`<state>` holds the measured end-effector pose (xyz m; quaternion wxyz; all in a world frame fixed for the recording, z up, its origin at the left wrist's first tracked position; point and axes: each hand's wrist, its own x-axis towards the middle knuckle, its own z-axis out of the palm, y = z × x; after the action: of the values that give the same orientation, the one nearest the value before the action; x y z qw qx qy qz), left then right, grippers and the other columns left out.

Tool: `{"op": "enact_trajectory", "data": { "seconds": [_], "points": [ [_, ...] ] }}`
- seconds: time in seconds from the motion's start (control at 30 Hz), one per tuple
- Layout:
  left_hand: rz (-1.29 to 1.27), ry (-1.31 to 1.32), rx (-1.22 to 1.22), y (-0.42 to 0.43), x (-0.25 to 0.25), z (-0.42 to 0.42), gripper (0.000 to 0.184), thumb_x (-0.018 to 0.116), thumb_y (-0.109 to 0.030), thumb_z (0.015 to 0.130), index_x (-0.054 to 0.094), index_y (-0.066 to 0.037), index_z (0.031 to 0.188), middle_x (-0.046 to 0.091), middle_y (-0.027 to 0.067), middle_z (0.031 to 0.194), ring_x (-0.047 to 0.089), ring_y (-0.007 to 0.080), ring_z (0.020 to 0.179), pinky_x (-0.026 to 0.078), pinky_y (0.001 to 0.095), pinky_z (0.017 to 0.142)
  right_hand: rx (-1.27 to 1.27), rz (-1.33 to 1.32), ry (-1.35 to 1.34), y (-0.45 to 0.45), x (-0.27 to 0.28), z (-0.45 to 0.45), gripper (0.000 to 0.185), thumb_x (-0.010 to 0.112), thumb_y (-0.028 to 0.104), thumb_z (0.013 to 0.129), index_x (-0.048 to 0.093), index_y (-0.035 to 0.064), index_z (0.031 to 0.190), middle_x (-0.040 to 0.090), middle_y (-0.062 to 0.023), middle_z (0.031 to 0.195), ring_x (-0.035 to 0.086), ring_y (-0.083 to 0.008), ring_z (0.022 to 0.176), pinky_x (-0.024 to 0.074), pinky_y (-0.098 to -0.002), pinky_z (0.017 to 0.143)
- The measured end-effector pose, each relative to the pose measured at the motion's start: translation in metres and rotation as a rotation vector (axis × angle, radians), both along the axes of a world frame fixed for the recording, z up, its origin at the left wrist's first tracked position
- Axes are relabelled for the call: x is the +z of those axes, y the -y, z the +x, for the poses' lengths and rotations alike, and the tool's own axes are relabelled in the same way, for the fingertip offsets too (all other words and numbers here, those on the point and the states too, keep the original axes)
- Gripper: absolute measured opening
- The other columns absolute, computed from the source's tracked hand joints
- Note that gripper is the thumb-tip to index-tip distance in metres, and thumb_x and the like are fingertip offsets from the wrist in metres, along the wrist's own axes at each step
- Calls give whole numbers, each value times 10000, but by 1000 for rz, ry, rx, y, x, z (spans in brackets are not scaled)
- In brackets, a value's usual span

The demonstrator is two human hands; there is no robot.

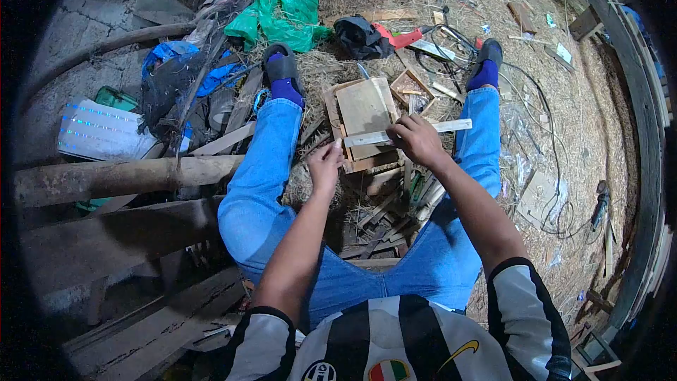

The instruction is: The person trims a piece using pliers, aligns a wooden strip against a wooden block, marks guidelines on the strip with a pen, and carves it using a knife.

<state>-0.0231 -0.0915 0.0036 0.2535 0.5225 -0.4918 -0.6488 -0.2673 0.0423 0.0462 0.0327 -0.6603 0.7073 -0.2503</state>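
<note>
Green plastic lies beyond the wooden box. Over the box's near part runs a pale strip, pinched by the right hand. Beside the box's near left is the left hand, fingers bunched; whether gripping, I cannot tell.

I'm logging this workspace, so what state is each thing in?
Right hand, closed on the light strip
Light strip, straight, overlapping the flat panel in view
Left hand, fingers curled at the strip's end, grip unclear
Flat panel, partly hidden by the strip
Small wooden tray, open, not empty
Green plastic, crumpled
</note>
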Motion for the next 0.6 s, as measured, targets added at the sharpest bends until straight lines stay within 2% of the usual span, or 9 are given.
{"op": "enact_trajectory", "data": {
  "seconds": [0.17,0.27,0.53,0.6],
  "points": [
    [-45,-18,50,-15,-10,-3,326,770,-244,948,747,7,1155,712,24,913,650,98,764,576,267,701,7,-61,56,-1,-5,-1,330,794,185,782,706,139,1097,642,-39,1035,595,-275,962,500,-401,821],
    [-48,-20,67,-16,-18,-3,327,775,-231,943,746,12,1161,717,33,930,651,102,768,583,268,699,0,-46,36,1,-13,-3,271,737,232,833,713,177,1097,636,-16,1025,582,-259,991,496,-393,827],
    [-86,-26,57,-13,-22,-6,276,767,-186,944,757,-5,1152,752,80,1037,703,138,870,592,284,703,0,-29,69,8,-14,-4,277,755,201,813,735,176,1088,642,-26,1039,587,-268,982,508,-405,824],
    [-109,-54,82,-15,-19,-10,270,768,-163,940,758,16,1142,752,68,998,679,116,838,562,266,726,5,-32,65,8,-15,-5,295,758,193,809,737,176,1102,644,-31,1046,589,-271,985,510,-405,829]
  ]
}}
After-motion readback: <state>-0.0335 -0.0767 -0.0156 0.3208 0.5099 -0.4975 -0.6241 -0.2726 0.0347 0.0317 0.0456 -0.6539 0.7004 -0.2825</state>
